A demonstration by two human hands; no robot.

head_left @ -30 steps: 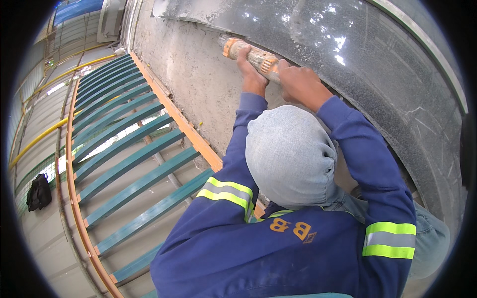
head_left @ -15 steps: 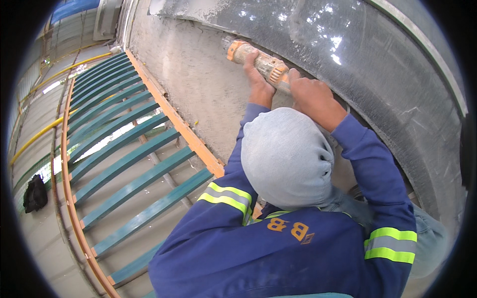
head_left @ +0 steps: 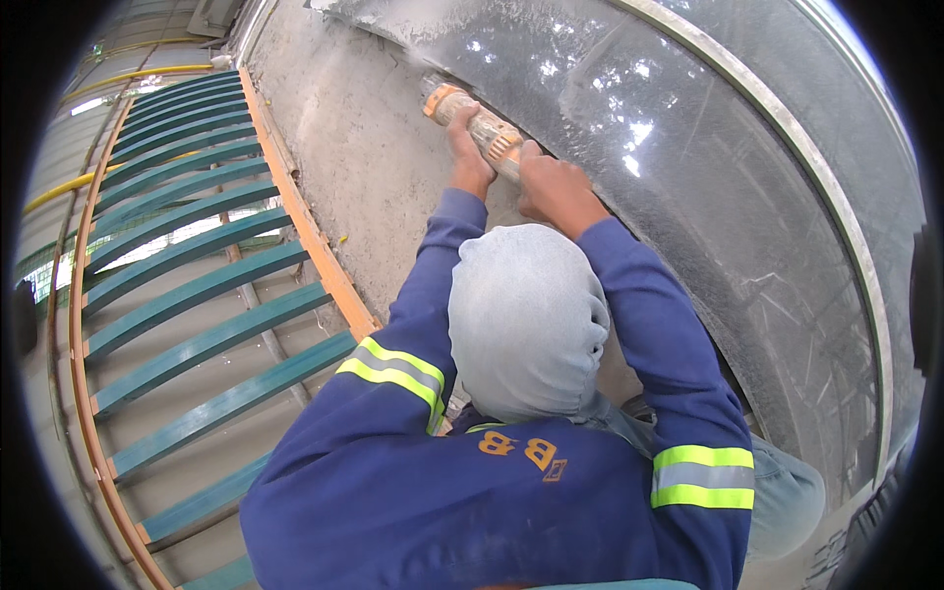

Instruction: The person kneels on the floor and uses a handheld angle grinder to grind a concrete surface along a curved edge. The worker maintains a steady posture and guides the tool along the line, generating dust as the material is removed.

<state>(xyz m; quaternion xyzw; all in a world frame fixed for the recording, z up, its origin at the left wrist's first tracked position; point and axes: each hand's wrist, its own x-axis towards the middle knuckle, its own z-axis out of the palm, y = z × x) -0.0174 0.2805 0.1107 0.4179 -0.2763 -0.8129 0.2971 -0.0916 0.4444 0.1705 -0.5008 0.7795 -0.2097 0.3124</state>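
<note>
Neither of my own hands shows in the head view. Directly ahead is a co-worker seen from behind, in a blue jacket [head_left: 442,511] with reflective bands and a pale blue hood [head_left: 526,315]. The co-worker's left hand [head_left: 470,155] is wrapped round the body of a dusty orange-and-grey power tool [head_left: 480,123], shaped like an angle grinder. Around its rear end is the co-worker's right hand [head_left: 559,192]. The tool's head lies at the edge of a dark, dusty glossy panel [head_left: 688,167], beside a rough grey wall surface [head_left: 344,128]. Pale dust hangs near that head, blurring its contact point.
On the left runs a long slatted frame with teal slats [head_left: 197,275] and an orange rail [head_left: 305,216]. Yellow pipes [head_left: 74,187] lie beyond it. A pale metal strip [head_left: 816,157] curves along the panel at the right. Part of something teal [head_left: 610,585] shows at the bottom edge.
The whole view has shifted, so the co-worker, tool and slatted frame sit further left. More pale dust shows by the tool's head. The co-worker's grip is unchanged.
</note>
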